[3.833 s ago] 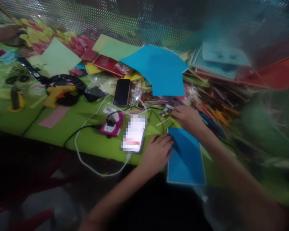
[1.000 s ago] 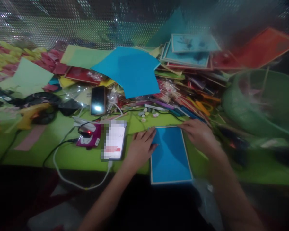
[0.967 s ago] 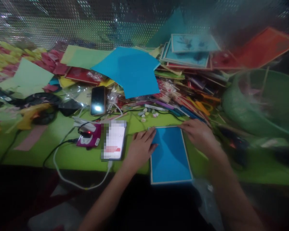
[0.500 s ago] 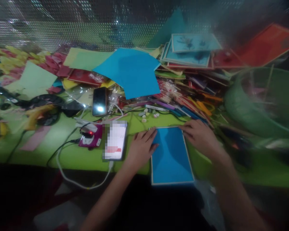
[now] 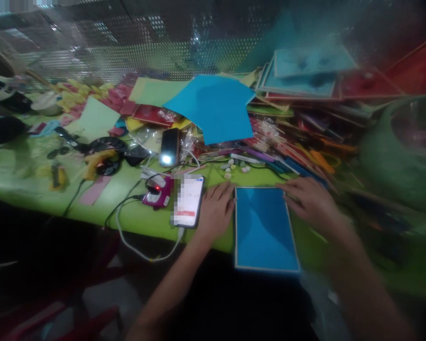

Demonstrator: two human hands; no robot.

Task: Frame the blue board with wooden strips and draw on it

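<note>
Left grip (image 5: 216,210) is loosely spread and palm down, its fingertips resting at the upper left edge of the blue panel (image 5: 264,229). Across from it, the right grip (image 5: 310,199) has its fingers bent together at the top right corner; whether they pinch the edge cannot be told. Between the two lies the panel, flat, at the front of the green counter (image 5: 149,227), its lower end seemingly reaching past the counter's edge toward the lap.

It is probably light, and stiffened by the pale border (image 5: 266,269), yet thin enough to bow if pressed mid-face. The blue surface looks matte, so slipping should be a small worry; creases and scuffs seem likelier. Taking it by both long bordered sides looks soundest, with the lower end supported. Corners may be its weak spots. With pebble-like bits (image 5: 233,167) and a lit phone (image 5: 190,203) nearby, holding it level suits best.
</note>
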